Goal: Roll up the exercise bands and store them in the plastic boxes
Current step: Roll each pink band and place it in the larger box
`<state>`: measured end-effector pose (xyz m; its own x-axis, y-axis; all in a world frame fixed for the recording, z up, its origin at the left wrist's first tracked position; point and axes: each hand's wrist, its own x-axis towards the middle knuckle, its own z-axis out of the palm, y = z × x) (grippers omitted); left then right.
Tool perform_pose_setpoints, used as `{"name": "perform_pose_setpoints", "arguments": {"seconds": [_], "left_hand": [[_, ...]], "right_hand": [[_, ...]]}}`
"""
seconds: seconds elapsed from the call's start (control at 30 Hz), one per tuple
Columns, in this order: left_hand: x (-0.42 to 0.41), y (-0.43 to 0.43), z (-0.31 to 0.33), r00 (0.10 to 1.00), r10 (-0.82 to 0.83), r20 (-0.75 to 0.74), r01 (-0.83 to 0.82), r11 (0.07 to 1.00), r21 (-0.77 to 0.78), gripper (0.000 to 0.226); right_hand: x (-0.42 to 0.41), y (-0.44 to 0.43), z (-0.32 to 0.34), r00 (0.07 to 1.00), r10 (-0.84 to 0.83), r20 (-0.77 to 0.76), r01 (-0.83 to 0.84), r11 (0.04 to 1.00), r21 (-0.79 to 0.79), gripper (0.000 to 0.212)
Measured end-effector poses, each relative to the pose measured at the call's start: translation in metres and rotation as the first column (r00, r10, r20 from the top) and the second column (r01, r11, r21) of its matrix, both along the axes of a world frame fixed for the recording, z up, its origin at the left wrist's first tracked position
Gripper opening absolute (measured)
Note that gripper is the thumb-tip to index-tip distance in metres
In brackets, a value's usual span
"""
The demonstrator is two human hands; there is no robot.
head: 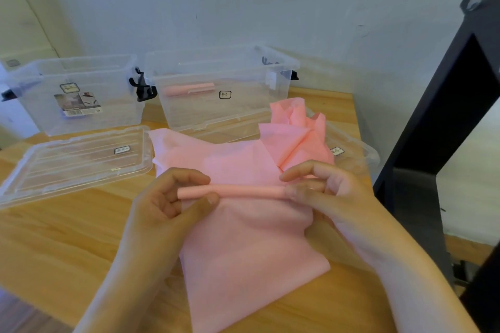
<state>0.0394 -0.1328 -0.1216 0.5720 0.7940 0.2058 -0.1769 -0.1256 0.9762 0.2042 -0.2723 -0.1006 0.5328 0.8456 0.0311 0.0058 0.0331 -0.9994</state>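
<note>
A pink exercise band (243, 249) lies flat across the wooden table (67, 238), its middle wound into a thin tube (243, 190). My left hand (167, 197) pinches the tube's left end and my right hand (322, 186) pinches its right end. More pink band (292, 130) is bunched up behind the tube. Two clear plastic boxes stand open at the back: the left box (81, 81) holds only a label card, while the right box (224, 67) has one rolled pink band (189, 89) inside.
A clear lid (73, 162) lies flat on the table's left side. A second clear lid (354, 149) sits partly under the bunched band at right. A black frame (443, 105) rises past the table's right edge. A pale wall is behind the boxes.
</note>
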Motion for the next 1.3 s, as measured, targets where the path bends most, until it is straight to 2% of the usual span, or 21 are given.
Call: {"name": "perform_pose_setpoints", "arguments": {"seconds": [0.17, 0.23, 0.33, 0.43, 0.53, 0.6, 0.77, 0.87, 1.03, 1.13, 1.23, 1.3], "left_hand": [[0.0018, -0.0021, 0.0005, 0.998, 0.015, 0.063, -0.013, 0.999, -0.033, 0.023], [0.0, -0.0027, 0.0008, 0.999, -0.014, 0.035, 0.016, 0.999, -0.039, 0.032], [-0.0017, -0.0043, 0.0007, 0.997, -0.073, -0.018, 0.072, 0.997, -0.033, 0.026], [0.0002, -0.005, 0.0007, 0.998, -0.057, -0.012, 0.056, 0.998, -0.025, 0.019], [0.002, -0.0061, 0.0025, 0.999, -0.034, 0.002, 0.034, 0.999, 0.01, 0.025], [0.0026, -0.0058, 0.0022, 1.0, -0.003, 0.024, 0.003, 1.0, 0.009, 0.02], [0.0025, -0.0076, 0.0025, 0.998, 0.002, 0.062, -0.001, 1.0, -0.006, 0.017], [0.0018, -0.0087, 0.0018, 0.999, -0.035, 0.021, 0.036, 0.999, -0.027, 0.017], [0.0026, -0.0077, -0.0025, 0.997, -0.045, -0.061, 0.048, 0.998, 0.049, 0.013], [0.0037, -0.0064, -0.0023, 0.998, -0.048, -0.039, 0.05, 0.998, 0.043, 0.01], [0.0027, -0.0061, -0.0022, 0.999, -0.034, 0.007, 0.034, 0.999, 0.042, 0.016], [0.0021, -0.0049, -0.0032, 0.999, -0.015, 0.032, 0.013, 0.999, 0.052, 0.018]], "right_hand": [[0.0004, 0.002, -0.0006, 1.0, -0.024, -0.001, 0.024, 0.999, 0.021, 0.011], [0.0004, 0.0023, 0.0001, 0.999, -0.045, 0.018, 0.045, 0.998, 0.045, 0.011], [0.0004, 0.0016, 0.0014, 0.997, -0.074, 0.028, 0.071, 0.994, 0.084, 0.012], [0.0006, 0.001, 0.0017, 0.996, -0.076, 0.034, 0.073, 0.993, 0.097, 0.014], [0.002, 0.0013, 0.0008, 0.997, -0.078, 0.005, 0.077, 0.992, 0.1, 0.018], [0.0027, 0.0005, 0.0007, 0.998, -0.063, -0.013, 0.064, 0.995, 0.08, 0.02], [0.0009, 0.0007, 0.0016, 0.997, -0.056, 0.049, 0.054, 0.997, 0.056, 0.011], [-0.0001, 0.001, 0.0015, 0.993, -0.095, 0.066, 0.088, 0.992, 0.093, 0.011], [0.0016, 0.0001, 0.001, 0.99, -0.116, 0.082, 0.106, 0.987, 0.122, 0.016], [0.0011, 0.0013, 0.0003, 0.991, -0.111, 0.07, 0.102, 0.986, 0.129, 0.021], [0.0003, 0.0022, -0.0011, 0.996, -0.07, 0.048, 0.064, 0.993, 0.102, 0.026], [-0.0002, 0.003, -0.003, 0.997, -0.054, 0.046, 0.05, 0.996, 0.071, 0.021]]}}
